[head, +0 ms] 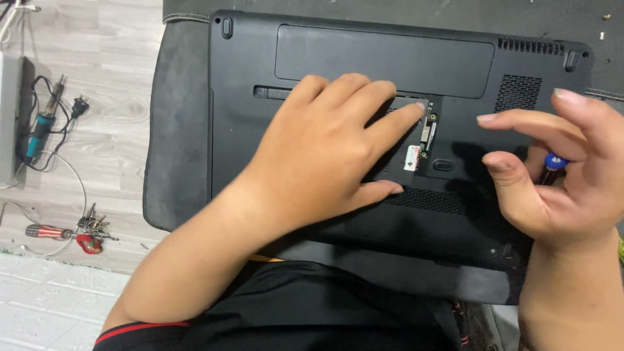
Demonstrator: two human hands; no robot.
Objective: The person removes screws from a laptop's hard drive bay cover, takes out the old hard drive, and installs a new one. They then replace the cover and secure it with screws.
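While an upturned black laptop (364,130) lies on a dark mat (179,130), the left hand (318,156) presses flat, fingers released, over its open bay; the right hand (572,169) grasps a blue-handled screwdriver (554,162) beside it.

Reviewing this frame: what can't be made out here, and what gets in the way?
Head view only:
- Most of the open compartment in the laptop underside: covered by the left hand.
- Blue-handled tool in the right hand: only its cap shows between the fingers; tip hidden.
- Right hand: cut off by the right edge.
- Bunch of keys on the floor: too small to count.
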